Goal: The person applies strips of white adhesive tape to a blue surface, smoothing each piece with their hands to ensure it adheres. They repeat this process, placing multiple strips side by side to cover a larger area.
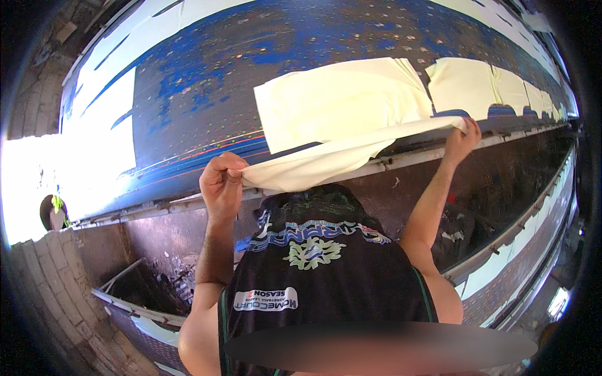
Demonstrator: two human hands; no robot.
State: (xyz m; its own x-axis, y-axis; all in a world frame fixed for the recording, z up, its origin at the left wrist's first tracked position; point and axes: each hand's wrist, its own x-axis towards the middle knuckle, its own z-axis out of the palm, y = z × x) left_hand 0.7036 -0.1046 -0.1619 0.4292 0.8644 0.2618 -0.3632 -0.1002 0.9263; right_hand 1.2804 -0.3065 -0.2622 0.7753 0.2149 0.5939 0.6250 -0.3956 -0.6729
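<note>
A strip of pale cream fabric (pixel 313 163) is stretched between my hands and sags along the front edge of a long, dark, blue-splotched table (pixel 207 75). My left hand (pixel 221 182) is closed on the strip's left end, thumb and fingers pinched. At the other end, higher and to the right, my right hand (pixel 463 139) grips the strip between its fingers. Just beyond the strip a large cream fabric panel (pixel 342 100) lies on the table. More cream panels (pixel 464 88) are laid in a row to its right, receding along the table.
A metal rail (pixel 157 208) runs along the table's front edge above a dark trough (pixel 489 200). A second long surface with white patches (pixel 520 238) is at the lower right. A block wall (pixel 56 282) stands at the left, beside a bright opening with some leaves.
</note>
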